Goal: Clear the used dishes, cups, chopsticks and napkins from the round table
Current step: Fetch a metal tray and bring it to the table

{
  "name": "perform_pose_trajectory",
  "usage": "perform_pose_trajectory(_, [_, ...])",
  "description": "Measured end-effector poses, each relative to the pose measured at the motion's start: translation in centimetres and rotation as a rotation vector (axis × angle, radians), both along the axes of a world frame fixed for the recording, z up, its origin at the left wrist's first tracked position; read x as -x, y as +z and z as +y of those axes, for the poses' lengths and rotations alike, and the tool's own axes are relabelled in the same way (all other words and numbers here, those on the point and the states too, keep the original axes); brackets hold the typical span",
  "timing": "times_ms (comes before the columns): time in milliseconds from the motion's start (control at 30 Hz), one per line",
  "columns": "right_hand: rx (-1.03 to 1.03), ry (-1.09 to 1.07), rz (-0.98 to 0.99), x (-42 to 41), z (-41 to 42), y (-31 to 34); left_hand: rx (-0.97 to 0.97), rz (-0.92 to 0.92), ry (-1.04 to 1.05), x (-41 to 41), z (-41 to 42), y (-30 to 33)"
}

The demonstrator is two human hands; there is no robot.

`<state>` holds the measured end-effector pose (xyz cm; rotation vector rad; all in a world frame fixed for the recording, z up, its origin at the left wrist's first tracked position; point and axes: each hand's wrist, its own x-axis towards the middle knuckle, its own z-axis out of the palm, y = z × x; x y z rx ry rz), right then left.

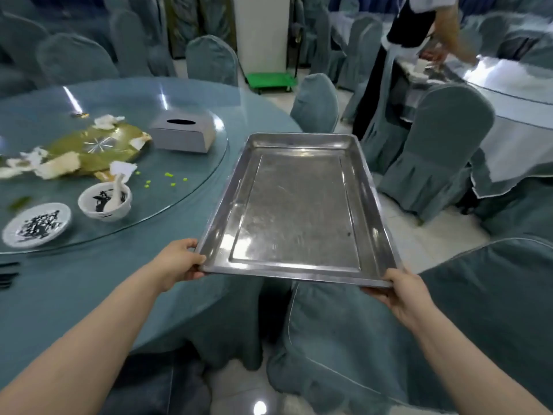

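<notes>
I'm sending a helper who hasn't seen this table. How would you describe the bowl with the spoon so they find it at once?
On the round table, look at the near edge of the glass turntable, left of the metal tray held in both hands. The small white bowl sits there beside a flat white saucer. Only the bowl is deep and has a white spoon standing in it.

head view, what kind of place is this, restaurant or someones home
Most likely a restaurant banquet hall, not a home. A big round table carries a glass turntable, rows of cloth-covered chairs stand around several tables, and both hands carry a steel serving tray.
</notes>
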<state>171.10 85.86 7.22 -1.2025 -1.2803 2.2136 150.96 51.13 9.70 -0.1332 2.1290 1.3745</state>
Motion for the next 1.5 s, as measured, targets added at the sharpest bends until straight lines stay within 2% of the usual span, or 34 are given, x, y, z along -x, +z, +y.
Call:
perform_pose_trajectory(433, [0.079,0.14,-0.114,12.8,5.4,-9.6,0.001,-0.089,0.381,5.4,3.7,-4.3])
perform_pose_trajectory(533, [0.101,0.13,-0.148,14.5,6.3,-11.3,0.068,-0.133,0.397,5.4,4.6,-5.1])
perform_pose_trajectory(600, [0.116,0.115,-0.162,15.3,6.7,-11.9,0.043,-0.174,0.398,5.4,4.8,-5.3])
perform_pose_trajectory(800, [0.132,0.126,-0.152,17.6,6.0,-11.3,0.058,-0.122,0.454,6.2,6.3,-5.3])
perform_pose_trajectory(967, [0.177,0.174,-0.169,18.0,4.9,-10.1,-0.003,-0.099,0.429,5.6,6.4,-6.1])
perform_pose_trajectory(1133, [0.064,0.226,-0.216,16.4,4.9,-9.4,-0.05,-0.106,0.486,4.8,4.5,-6.0])
perform_pose_trajectory(1200, [0.082,0.226,-0.192,15.6,4.1,-9.0,-0.088,-0.119,0.501,4.8,4.4,-6.0])
perform_pose_trajectory(1500, [0.163,0.196,-0.219,11.1,0.4,-6.7,-0.224,-0.178,0.365,4.4,4.3,-5.0])
